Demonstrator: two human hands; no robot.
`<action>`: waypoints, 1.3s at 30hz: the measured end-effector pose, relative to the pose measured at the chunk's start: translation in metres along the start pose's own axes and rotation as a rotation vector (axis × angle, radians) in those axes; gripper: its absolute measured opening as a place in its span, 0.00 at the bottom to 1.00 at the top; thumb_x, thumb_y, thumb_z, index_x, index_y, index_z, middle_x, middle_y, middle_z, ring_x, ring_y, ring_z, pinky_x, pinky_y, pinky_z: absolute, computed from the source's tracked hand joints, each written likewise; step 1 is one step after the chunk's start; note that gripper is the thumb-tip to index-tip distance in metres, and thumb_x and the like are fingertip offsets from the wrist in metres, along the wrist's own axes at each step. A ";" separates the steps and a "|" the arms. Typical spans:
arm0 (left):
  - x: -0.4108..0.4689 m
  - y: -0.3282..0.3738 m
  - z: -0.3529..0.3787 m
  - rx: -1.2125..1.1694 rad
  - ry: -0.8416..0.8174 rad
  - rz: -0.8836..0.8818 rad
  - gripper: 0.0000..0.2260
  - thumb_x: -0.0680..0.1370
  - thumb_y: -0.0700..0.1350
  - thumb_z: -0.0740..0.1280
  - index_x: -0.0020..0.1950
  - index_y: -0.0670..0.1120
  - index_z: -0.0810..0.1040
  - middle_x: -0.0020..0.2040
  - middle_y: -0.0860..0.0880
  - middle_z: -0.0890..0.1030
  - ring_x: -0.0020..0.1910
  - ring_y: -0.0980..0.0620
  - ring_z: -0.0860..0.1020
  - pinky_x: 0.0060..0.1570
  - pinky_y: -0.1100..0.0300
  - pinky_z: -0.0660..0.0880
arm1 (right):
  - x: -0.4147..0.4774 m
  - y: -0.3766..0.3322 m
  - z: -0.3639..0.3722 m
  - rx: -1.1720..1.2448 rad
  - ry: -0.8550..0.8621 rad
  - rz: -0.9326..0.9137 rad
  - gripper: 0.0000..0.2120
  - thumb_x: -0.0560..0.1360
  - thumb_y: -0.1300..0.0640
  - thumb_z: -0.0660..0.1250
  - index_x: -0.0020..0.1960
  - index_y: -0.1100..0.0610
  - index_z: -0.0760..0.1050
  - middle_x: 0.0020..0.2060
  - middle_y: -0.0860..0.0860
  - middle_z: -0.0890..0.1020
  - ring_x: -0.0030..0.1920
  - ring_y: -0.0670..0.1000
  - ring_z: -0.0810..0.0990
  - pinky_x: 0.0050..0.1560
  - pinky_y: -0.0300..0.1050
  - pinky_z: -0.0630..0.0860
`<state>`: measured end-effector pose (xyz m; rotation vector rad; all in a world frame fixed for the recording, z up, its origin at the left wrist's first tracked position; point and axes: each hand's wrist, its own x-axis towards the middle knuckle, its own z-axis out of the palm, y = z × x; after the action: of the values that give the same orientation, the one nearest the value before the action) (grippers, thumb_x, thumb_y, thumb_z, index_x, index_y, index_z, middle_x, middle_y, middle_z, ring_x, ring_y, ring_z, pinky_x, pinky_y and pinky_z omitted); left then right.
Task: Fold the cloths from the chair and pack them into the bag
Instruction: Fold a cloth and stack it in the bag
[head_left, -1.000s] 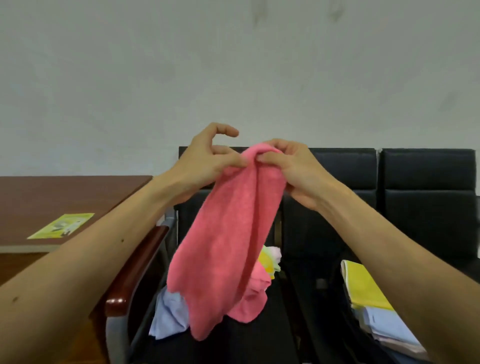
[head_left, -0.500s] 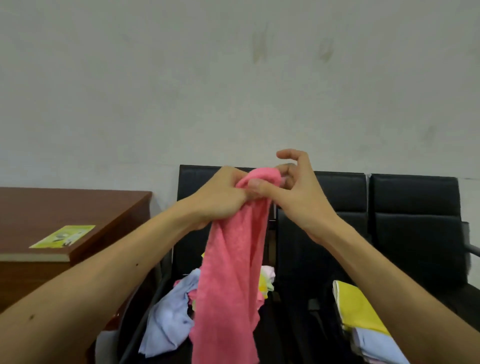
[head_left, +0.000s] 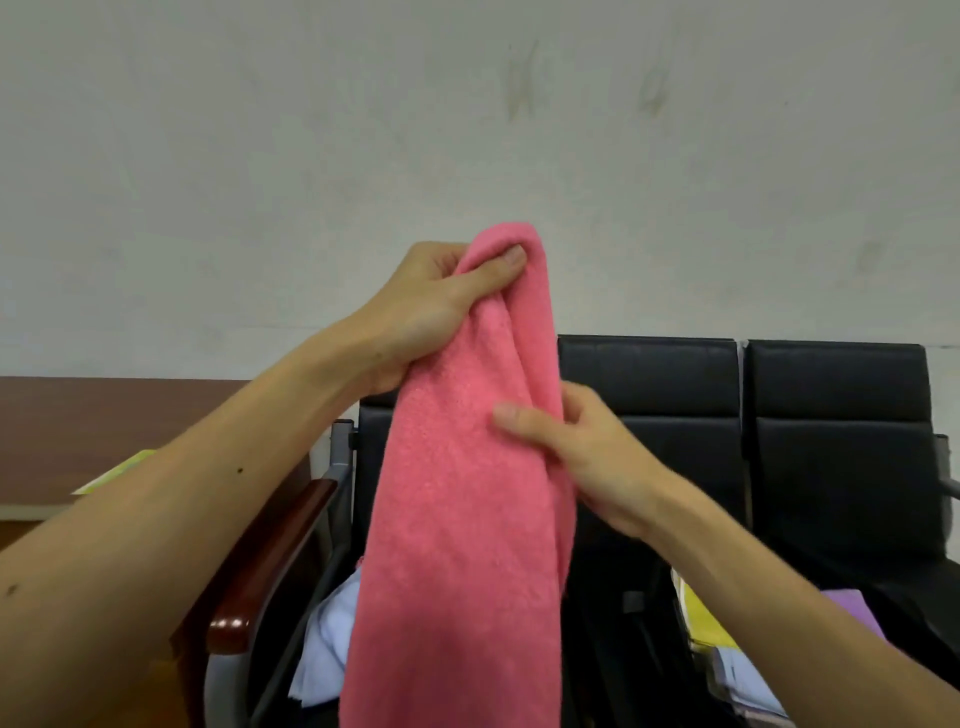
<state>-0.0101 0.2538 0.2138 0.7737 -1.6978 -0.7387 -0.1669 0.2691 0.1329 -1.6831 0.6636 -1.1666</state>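
Over black chairs (head_left: 649, 395), left hand (head_left: 431, 312) pinching pink cloth (head_left: 467, 519) top, right hand (head_left: 587, 457) clasping middle, blue cloth (head_left: 322, 639) half-hidden.

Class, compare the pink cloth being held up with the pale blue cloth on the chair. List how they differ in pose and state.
The pink cloth hangs lengthwise in the air; the pale blue cloth lies crumpled on the chair. The left hand grips the pink cloth's top and the right hand pinches its side; no hand touches the pale blue cloth. Both are plain, single-coloured cloths.

Yellow leaflet (head_left: 117, 470) on brown desk (head_left: 104, 415), left.
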 end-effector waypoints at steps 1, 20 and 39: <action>-0.001 -0.003 0.002 0.035 -0.040 0.020 0.10 0.80 0.50 0.66 0.43 0.47 0.81 0.33 0.54 0.81 0.33 0.58 0.79 0.34 0.63 0.76 | 0.003 -0.009 0.001 0.041 0.027 -0.023 0.12 0.71 0.53 0.73 0.52 0.58 0.81 0.46 0.52 0.87 0.47 0.49 0.85 0.47 0.41 0.80; -0.060 -0.106 -0.079 0.177 -1.006 -0.464 0.14 0.72 0.43 0.77 0.56 0.40 0.83 0.55 0.39 0.84 0.55 0.39 0.82 0.58 0.48 0.77 | 0.004 -0.043 -0.049 0.202 0.315 -0.109 0.06 0.78 0.54 0.66 0.48 0.54 0.80 0.37 0.47 0.81 0.36 0.43 0.79 0.40 0.37 0.78; -0.133 -0.176 -0.101 0.267 -0.152 -0.562 0.11 0.67 0.49 0.80 0.35 0.43 0.85 0.32 0.47 0.80 0.31 0.54 0.78 0.31 0.66 0.74 | -0.086 0.120 -0.065 -0.130 0.513 0.287 0.10 0.78 0.58 0.68 0.39 0.56 0.83 0.32 0.48 0.84 0.32 0.43 0.78 0.33 0.38 0.75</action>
<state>0.1385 0.2457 0.0226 1.4473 -1.7497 -0.9780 -0.2510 0.2666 -0.0044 -1.3332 1.2771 -1.3735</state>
